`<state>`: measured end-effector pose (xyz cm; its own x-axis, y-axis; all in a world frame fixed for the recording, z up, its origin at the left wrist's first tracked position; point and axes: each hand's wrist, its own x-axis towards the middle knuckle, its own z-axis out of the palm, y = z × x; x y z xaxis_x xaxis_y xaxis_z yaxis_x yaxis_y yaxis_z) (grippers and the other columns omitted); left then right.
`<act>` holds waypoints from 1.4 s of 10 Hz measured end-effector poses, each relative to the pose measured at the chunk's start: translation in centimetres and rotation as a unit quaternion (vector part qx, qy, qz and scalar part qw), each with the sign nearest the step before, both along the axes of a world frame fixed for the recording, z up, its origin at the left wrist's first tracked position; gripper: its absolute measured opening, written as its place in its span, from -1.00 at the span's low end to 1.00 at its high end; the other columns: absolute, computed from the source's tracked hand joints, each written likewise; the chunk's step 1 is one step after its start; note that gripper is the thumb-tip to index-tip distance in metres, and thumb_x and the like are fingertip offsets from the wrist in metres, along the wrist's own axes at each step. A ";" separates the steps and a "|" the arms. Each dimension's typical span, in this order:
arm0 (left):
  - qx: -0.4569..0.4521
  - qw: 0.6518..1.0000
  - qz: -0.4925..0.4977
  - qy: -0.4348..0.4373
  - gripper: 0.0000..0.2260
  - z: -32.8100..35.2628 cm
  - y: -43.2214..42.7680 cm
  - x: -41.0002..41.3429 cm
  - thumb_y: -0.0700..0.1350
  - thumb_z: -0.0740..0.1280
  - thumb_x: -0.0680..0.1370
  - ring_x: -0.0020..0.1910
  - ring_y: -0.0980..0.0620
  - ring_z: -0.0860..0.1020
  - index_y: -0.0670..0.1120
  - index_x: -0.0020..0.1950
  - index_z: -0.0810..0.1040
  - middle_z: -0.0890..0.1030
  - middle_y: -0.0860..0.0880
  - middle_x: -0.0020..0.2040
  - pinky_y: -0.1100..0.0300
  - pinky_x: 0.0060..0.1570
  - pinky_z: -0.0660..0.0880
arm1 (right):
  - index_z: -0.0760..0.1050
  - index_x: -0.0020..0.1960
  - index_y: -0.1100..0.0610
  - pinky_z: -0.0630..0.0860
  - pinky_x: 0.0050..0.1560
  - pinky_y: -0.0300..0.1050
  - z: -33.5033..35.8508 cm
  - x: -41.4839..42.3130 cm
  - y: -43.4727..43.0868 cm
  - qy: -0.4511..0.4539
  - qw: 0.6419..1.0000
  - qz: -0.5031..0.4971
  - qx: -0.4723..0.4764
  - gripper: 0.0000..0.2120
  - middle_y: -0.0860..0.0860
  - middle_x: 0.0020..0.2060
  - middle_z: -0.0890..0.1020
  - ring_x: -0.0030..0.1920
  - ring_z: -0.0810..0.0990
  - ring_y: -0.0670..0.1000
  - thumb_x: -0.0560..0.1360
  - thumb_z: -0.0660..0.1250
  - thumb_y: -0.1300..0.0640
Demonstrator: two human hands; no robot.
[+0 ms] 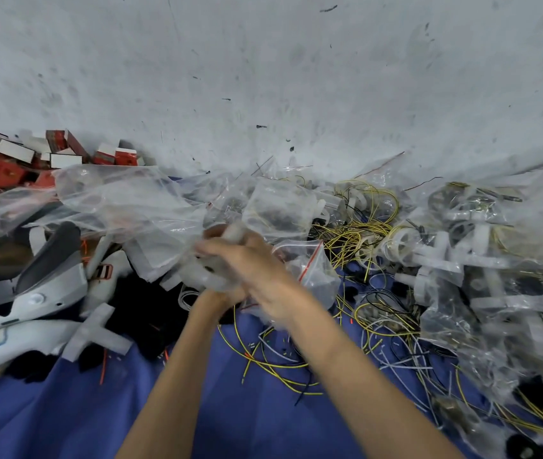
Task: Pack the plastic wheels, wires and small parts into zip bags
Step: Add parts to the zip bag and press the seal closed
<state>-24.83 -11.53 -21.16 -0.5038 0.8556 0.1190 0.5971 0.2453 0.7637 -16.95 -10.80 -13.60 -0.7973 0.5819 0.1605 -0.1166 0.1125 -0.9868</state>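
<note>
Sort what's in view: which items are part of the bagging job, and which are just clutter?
Job: clear bag held by the right hand, with the left hand mostly hidden beneath it; red-strip zip bag; yellow wires; filled bags.
Lying about: red-and-white boxes; white moulded shells; blue cloth.

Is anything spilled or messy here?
Yes. Yellow wires lie loose and tangled on the blue cloth, outside any bag. Small wire snippets are scattered there too.
</note>
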 end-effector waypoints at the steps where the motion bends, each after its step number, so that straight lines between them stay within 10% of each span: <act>1: 0.033 0.986 -0.126 0.109 -0.78 4.4 -1.3 0.6 -0.21 0.25 0.51 -0.03 0.31 0.48 -0.18 0.15 0.48 0.54 -0.01 0.00 0.56 -0.14 0.38 | 0.62 -0.25 0.05 0.49 -0.20 -0.20 1.0 4.3 3.1 -0.050 0.998 0.015 -0.036 -0.91 -0.02 -0.29 0.66 -0.27 0.60 -0.09 0.42 0.38 0.12; 2: -0.033 0.987 -0.149 0.052 -0.80 5.9 -1.3 0.8 -0.24 0.33 0.50 0.03 -0.05 0.55 -0.14 0.11 0.46 0.59 -0.08 0.03 0.08 0.11 0.46 | 0.63 -0.18 0.04 0.49 -0.18 -0.22 0.9 8.2 5.9 -0.134 0.990 0.044 -0.010 -0.88 0.00 -0.20 0.67 -0.22 0.61 -0.08 0.46 0.33 0.09; 4: 0.019 0.981 -0.161 0.109 -0.79 8.0 -1.1 2.6 -0.21 0.32 0.52 -0.42 0.29 0.45 0.09 -0.14 0.37 0.54 0.12 -0.28 0.35 -0.32 0.36 | 0.64 -0.14 -0.10 0.51 -0.07 -0.26 -0.1 11.6 8.4 -0.205 0.974 0.074 0.068 -0.86 -0.12 -0.15 0.68 -0.11 0.64 -0.14 0.49 0.33 0.08; 6: 0.034 0.961 -0.152 0.231 -0.89 9.2 -0.7 5.9 -0.19 0.24 0.52 -0.23 0.07 0.51 0.02 -0.06 0.37 0.56 0.01 -0.25 0.07 -0.16 0.45 | 0.47 -0.21 0.20 0.40 -0.11 -0.13 -0.7 10.7 7.8 -0.218 0.959 0.066 0.166 -0.79 0.19 -0.29 0.45 -0.11 0.40 -0.05 0.58 0.17 0.22; 7: 0.073 0.963 -0.168 0.197 -0.78 9.6 -1.0 6.3 -0.26 0.26 0.50 -0.40 0.21 0.43 0.07 -0.17 0.36 0.50 0.11 -0.37 0.30 -0.32 0.35 | 0.48 0.06 0.18 0.44 0.09 -0.04 -1.9 10.1 8.4 -0.364 0.884 0.026 0.294 -0.75 0.11 -0.08 0.56 0.07 0.52 0.09 0.61 0.09 0.06; 9: 0.098 0.945 -0.234 0.204 -0.81 10.4 -1.0 8.4 -0.35 0.21 0.48 -0.20 0.04 0.40 -0.07 -0.15 0.48 0.49 -0.11 -0.16 0.21 -0.13 0.32 | 0.27 -0.38 0.17 0.22 -0.41 -0.23 -2.8 9.1 7.6 -0.266 0.921 -0.067 0.276 -0.70 0.04 -0.44 0.37 -0.38 0.37 0.00 0.47 0.05 0.42; 11: 0.004 0.935 -0.255 0.247 -0.58 10.9 -2.5 7.0 -0.44 0.13 0.46 -0.15 0.18 0.33 -0.04 -0.13 0.69 0.47 -0.09 -0.07 0.52 -0.09 0.21 | 0.48 0.09 0.22 0.38 0.00 -0.08 -4.7 7.1 9.0 -0.482 0.796 -0.044 0.362 -0.69 0.15 0.08 0.58 0.01 0.52 0.13 0.62 0.02 0.08; 12: -0.027 0.945 -0.211 0.250 -0.62 10.7 -2.5 6.5 -0.37 0.11 0.52 -0.05 0.26 0.34 -0.09 0.15 0.61 0.49 -0.01 -0.01 0.57 -0.03 0.21 | 0.48 -0.12 0.22 0.43 0.02 -0.03 -4.1 5.9 9.5 -0.458 0.807 -0.095 0.361 -0.72 0.19 -0.02 0.58 -0.02 0.53 0.16 0.57 0.10 0.06; 14: 0.005 0.950 -0.182 0.254 -0.82 10.5 -1.5 7.3 -0.25 0.24 0.44 -0.10 0.08 0.39 -0.22 0.01 0.53 0.40 -0.11 -0.04 0.28 -0.08 0.29 | 0.35 0.28 0.44 0.29 -0.25 -0.61 -2.0 6.6 8.5 -0.213 0.940 -0.073 0.257 -0.68 0.31 0.21 0.48 0.10 0.51 0.11 0.53 0.18 0.41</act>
